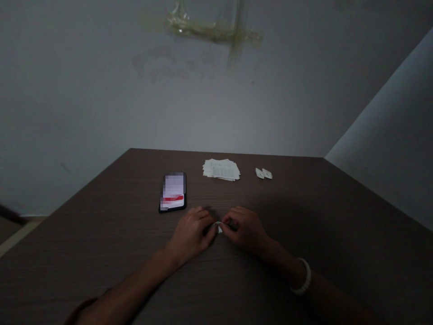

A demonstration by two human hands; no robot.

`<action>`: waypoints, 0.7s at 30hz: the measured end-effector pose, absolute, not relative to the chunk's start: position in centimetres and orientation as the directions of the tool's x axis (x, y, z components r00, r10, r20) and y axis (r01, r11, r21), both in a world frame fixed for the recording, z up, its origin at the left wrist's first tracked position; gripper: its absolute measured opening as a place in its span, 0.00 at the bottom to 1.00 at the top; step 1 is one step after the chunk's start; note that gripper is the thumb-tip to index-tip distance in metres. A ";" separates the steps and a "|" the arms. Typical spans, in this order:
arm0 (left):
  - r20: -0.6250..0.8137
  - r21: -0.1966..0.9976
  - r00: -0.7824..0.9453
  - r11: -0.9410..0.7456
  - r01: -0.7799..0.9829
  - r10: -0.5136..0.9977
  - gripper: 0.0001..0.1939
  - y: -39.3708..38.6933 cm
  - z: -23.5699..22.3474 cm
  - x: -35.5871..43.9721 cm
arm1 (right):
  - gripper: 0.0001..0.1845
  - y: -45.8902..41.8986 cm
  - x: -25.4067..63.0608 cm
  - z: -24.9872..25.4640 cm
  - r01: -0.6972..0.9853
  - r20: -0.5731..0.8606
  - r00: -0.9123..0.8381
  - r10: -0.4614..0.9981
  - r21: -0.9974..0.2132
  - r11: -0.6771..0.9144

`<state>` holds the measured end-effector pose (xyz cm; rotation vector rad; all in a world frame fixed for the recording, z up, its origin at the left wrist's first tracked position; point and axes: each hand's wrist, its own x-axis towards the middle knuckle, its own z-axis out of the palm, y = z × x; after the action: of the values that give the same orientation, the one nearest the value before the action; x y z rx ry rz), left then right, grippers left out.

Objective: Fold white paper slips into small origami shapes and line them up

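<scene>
Between my two hands is a small folded piece of white paper (219, 228), mostly covered by my fingers. My left hand (194, 228) pinches its left side between thumb and fingers. From the other side my right hand (245, 228) pinches it as well, the fingertips of both hands close together just above the table. Past my hands lies a loose stack of printed paper slips (221, 170). To the right of the stack rest two small folded white paper pieces (264, 174), side by side.
A phone (173, 192) with its screen lit lies left of the paper stack, just beyond my left hand. The dark wooden table (101, 216) meets a grey wall (223, 108) at its far edge. A white bracelet (306, 276) circles my right wrist.
</scene>
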<state>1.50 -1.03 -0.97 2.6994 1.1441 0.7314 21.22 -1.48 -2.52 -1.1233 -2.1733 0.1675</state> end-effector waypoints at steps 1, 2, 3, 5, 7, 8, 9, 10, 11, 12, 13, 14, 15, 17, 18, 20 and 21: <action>0.385 0.291 0.595 -0.705 0.647 0.705 0.09 -1.0 -1.0 1.5 | 0.06 -1.5 21.2 -2.5 0.679 0.512 -0.409 0.755 -0.382 0.627; 0.384 0.297 0.596 -0.706 0.643 0.705 0.09 -1.0 -1.0 1.5 | 0.06 -1.5 21.2 -2.5 0.685 0.510 -0.418 0.752 -0.367 0.629; 0.383 0.305 0.601 -0.710 0.635 0.702 0.10 -1.0 -1.0 1.4 | 0.06 -1.5 21.2 -2.5 0.690 0.503 -0.427 0.751 -0.355 0.631; 0.375 0.328 0.613 -0.718 0.613 0.695 0.10 -0.9 -1.1 1.3 | 0.06 -1.4 21.3 -2.5 0.697 0.485 -0.446 0.752 -0.339 0.632; 0.364 0.351 0.624 -0.723 0.595 0.691 0.11 -0.8 -1.1 1.2 | 0.05 -1.4 21.4 -2.4 0.695 0.472 -0.460 0.752 -0.335 0.636; 0.357 0.361 0.627 -0.721 0.591 0.692 0.11 -0.7 -1.1 1.2 | 0.05 -1.4 21.4 -2.4 0.692 0.468 -0.464 0.752 -0.338 0.637; 0.351 0.366 0.627 -0.719 0.591 0.695 0.11 -0.7 -1.1 1.2 | 0.05 -1.4 21.4 -2.4 0.689 0.466 -0.467 0.751 -0.341 0.640; 0.348 0.368 0.627 -0.717 0.592 0.697 0.11 -0.7 -1.1 1.2 | 0.04 -1.4 21.4 -2.3 0.687 0.464 -0.467 0.752 -0.344 0.640; 0.346 0.367 0.626 -0.715 0.595 0.699 0.10 -0.7 -1.1 1.2 | 0.04 -1.5 21.4 -2.3 0.688 0.461 -0.468 0.754 -0.345 0.639; 0.347 0.360 0.623 -0.713 0.601 0.701 0.10 -0.7 -1.1 1.3 | 0.04 -1.5 21.4 -2.4 0.690 0.457 -0.469 0.756 -0.344 0.636; 0.348 0.348 0.622 -0.713 0.609 0.702 0.10 -0.7 -1.1 1.3 | 0.04 -1.5 21.4 -2.4 0.693 0.454 -0.472 0.756 -0.339 0.636; 0.348 0.330 0.624 -0.714 0.617 0.700 0.10 -0.8 -1.1 1.3 | 0.04 -1.5 21.4 -2.4 0.694 0.452 -0.477 0.753 -0.332 0.639; 0.349 0.308 0.629 -0.719 0.623 0.695 0.11 -0.8 -1.2 1.3 | 0.03 -1.5 21.5 -2.5 0.694 0.453 -0.484 0.749 -0.323 0.644; 0.354 0.265 0.646 -0.735 0.624 0.676 0.11 -0.7 -1.3 1.2 | 0.04 -1.4 21.6 -2.6 0.689 0.459 -0.501 0.733 -0.301 0.659; 0.359 0.251 0.657 -0.747 0.616 0.663 0.11 -0.7 -1.3 1.2 | 0.04 -1.3 21.7 -2.6 0.685 0.463 -0.513 0.723 -0.286 0.670; 0.371 0.236 0.683 -0.775 0.586 0.629 0.11 -0.5 -1.4 1.0 | 0.05 -1.2 21.8 -2.6 0.678 0.462 -0.548 0.697 -0.242 0.694; 0.373 0.232 0.699 -0.791 0.566 0.610 0.11 -0.4 -1.4 0.9 | 0.06 -1.2 21.9 -2.5 0.678 0.459 -0.567 0.684 -0.212 0.704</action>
<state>0.89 -0.41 -1.35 2.8031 0.9719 0.6702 21.92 -1.21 -2.51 -1.0406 -2.3949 0.0158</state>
